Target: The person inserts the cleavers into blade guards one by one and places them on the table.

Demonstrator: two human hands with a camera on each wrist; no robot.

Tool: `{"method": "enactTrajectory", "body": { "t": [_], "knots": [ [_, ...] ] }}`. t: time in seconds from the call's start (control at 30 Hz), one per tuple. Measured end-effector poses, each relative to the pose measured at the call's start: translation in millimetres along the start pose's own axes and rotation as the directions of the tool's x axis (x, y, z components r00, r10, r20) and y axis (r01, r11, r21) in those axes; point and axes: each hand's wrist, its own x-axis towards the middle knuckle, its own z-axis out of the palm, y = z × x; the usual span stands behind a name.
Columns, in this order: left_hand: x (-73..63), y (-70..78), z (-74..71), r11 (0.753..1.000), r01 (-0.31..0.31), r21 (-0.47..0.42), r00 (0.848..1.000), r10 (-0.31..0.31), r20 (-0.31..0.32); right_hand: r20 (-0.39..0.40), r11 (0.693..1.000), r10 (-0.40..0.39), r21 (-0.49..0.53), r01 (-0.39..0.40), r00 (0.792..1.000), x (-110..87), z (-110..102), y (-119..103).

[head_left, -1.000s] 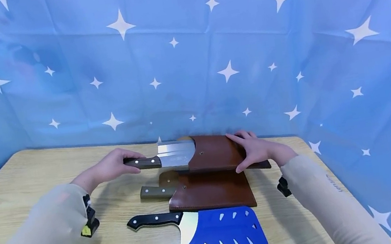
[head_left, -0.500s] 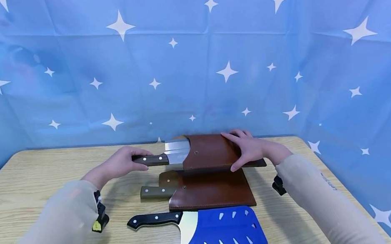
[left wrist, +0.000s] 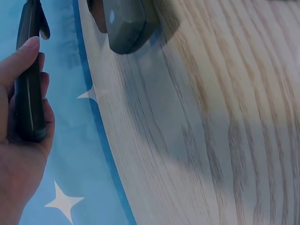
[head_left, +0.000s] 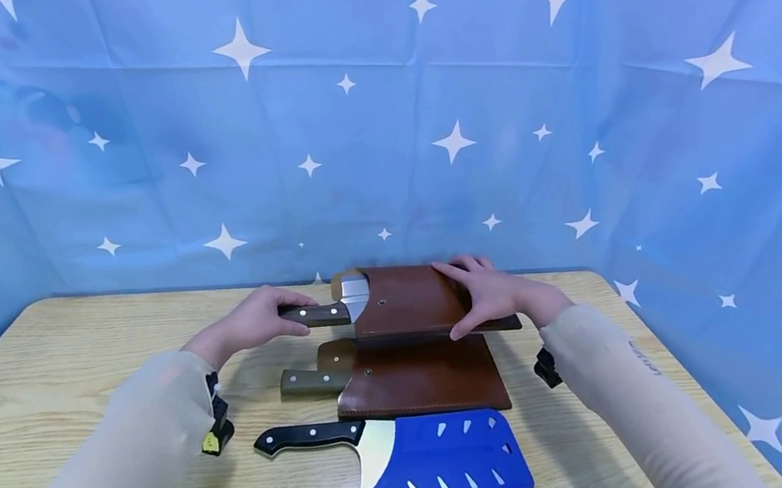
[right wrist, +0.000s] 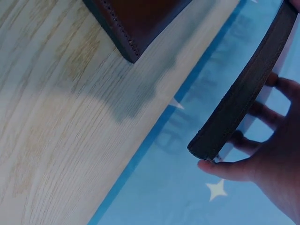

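Note:
My left hand grips the dark handle of a cleaver. In the left wrist view the fingers wrap that handle. Most of the cleaver's blade is inside a brown leather sheath, with a short strip of bare blade showing at its mouth. My right hand holds the closed end of this sheath between thumb and fingers. In the right wrist view the sheath's dark edge lies between them. The sheathed cleaver is held up off the table.
Below lies a second cleaver with an olive handle in a brown leather sheath. Nearest me is a black-handled cleaver in a blue slotted blade cover. A starry blue curtain hangs behind the wooden table.
My left hand has moved right, sliding the cleaver deeper into the sheath, so less blade shows. My right hand and the sheath have shifted slightly left. The other two cleavers lie still.

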Motion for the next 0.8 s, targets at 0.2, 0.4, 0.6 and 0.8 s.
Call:
{"method": "enactTrajectory", "body": {
  "t": [0.2,0.4,0.6,0.8],
  "knots": [
    [3.6,0.9,3.9,0.998,0.032,-0.050,0.999,-0.033,-0.012,-0.005,1.000,-0.009,-0.008,0.009,1.000,1.6,1,-5],
    [4.6,5.6,4.4,0.998,0.038,-0.057,0.999,-0.039,-0.008,-0.008,1.000,-0.016,-0.015,0.016,1.000,2.6,1,-6],
    [7.2,10.5,4.5,0.999,0.024,-0.048,1.000,-0.024,-0.002,-0.011,1.000,-0.023,-0.015,0.023,1.000,4.7,1,-10],
    [13.8,13.5,7.2,0.997,0.006,-0.071,1.000,-0.005,0.005,-0.023,0.999,-0.041,-0.028,0.040,0.999,8.7,-1,-17]
  ]
}}
